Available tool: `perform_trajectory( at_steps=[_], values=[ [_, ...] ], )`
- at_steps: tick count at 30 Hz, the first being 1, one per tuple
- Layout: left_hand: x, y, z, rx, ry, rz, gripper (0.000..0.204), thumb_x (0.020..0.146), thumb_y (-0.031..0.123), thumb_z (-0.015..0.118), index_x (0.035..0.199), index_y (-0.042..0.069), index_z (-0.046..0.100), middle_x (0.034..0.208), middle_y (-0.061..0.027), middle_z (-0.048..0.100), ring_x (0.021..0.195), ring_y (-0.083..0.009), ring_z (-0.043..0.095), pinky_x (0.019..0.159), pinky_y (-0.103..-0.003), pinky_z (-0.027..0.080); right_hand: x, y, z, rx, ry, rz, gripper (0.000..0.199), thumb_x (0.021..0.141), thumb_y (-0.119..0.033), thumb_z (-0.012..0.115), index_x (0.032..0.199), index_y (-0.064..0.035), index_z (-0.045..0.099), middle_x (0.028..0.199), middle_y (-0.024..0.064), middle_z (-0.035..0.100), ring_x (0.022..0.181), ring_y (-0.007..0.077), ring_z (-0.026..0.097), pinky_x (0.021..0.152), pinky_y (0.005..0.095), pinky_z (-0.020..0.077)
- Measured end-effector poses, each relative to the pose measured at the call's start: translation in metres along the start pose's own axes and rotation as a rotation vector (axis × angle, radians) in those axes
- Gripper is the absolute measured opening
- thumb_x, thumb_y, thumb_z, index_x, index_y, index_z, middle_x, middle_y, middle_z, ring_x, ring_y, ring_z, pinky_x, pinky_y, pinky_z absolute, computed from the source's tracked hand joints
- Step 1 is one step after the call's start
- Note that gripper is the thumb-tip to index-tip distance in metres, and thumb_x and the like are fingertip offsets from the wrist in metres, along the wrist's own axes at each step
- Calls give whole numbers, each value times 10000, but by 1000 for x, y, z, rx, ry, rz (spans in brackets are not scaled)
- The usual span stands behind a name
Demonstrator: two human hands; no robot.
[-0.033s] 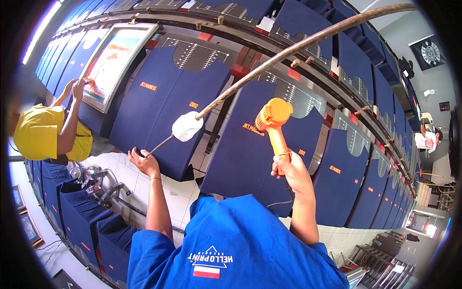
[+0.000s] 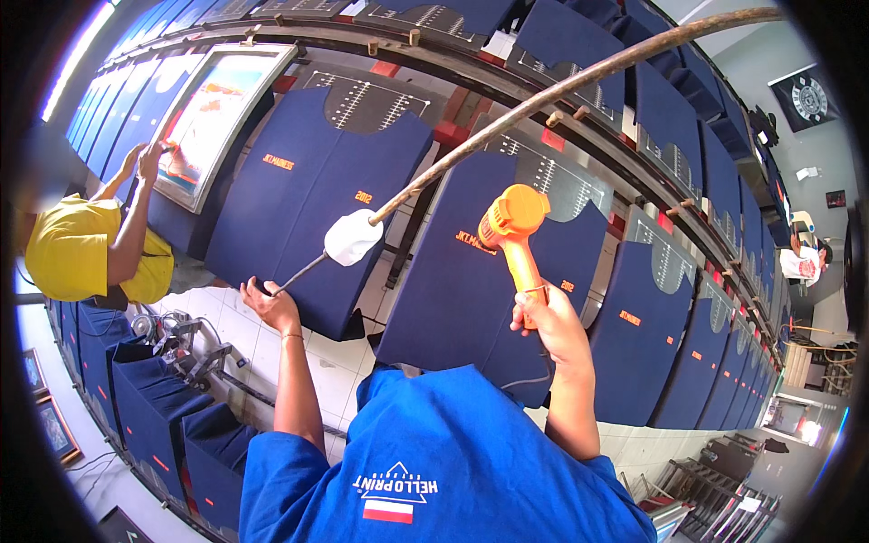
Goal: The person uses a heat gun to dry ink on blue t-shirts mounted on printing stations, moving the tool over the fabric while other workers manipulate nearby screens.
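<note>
This is a garment-printing workshop: long rows of flat dark boards with white scale marks [image 2: 374, 101] carry navy-blue fabric garment pieces [image 2: 308, 204] bearing small orange prints [image 2: 278, 162], a rectangular pale-framed printing screen [image 2: 217, 113] stands at the left before a co-worker in a yellow T-shirt [image 2: 77, 249], and an orange plastic hot-air gun [image 2: 516, 226] is held over one piece

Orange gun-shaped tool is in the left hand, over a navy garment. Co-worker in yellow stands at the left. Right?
Wrong hand: the head view shows the orange gun-shaped tool in the right hand, not the left hand. The rest stands.
</note>
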State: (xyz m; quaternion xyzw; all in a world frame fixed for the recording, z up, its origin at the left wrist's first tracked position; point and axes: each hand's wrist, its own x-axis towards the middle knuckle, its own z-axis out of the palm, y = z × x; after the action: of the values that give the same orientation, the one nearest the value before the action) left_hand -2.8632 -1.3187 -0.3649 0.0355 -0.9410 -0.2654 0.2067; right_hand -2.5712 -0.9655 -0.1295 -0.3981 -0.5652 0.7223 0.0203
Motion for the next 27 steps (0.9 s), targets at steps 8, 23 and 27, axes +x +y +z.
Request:
perform_trajectory(
  at_steps=[8, 23, 27],
  values=[
    [-1, 7, -3, -5, 9, -59, 350, 916, 142, 512, 1213, -40, 548, 1384, -261, 434, 1325, -395, 388, 1110, -453, 322, -4, -5, -9, 15, 14, 17, 349, 918, -284, 658, 1117, -23, 541, 760, 22, 614, 670, 114, 609, 601, 249, 470],
    [-1, -1, 4, 30, 6, 2, 364, 913, 144, 507, 1225, -39, 548, 1379, -255, 442, 1335, -383, 382, 1115, -445, 324, -9, 1, -5, 11, 60, -20, 323, 921, -274, 654, 1110, -34, 547, 757, 17, 606, 669, 113, 606, 605, 241, 467],
    [-1, 3, 1, 20, 15, -44, 354, 914, 150, 512, 1217, -29, 553, 1391, -255, 426, 1318, -396, 395, 1114, -449, 320, -9, -1, -17, 7, 35, 24, 330, 926, -293, 648, 1105, -34, 549, 763, 19, 612, 676, 113, 613, 604, 242, 466]
  ],
)
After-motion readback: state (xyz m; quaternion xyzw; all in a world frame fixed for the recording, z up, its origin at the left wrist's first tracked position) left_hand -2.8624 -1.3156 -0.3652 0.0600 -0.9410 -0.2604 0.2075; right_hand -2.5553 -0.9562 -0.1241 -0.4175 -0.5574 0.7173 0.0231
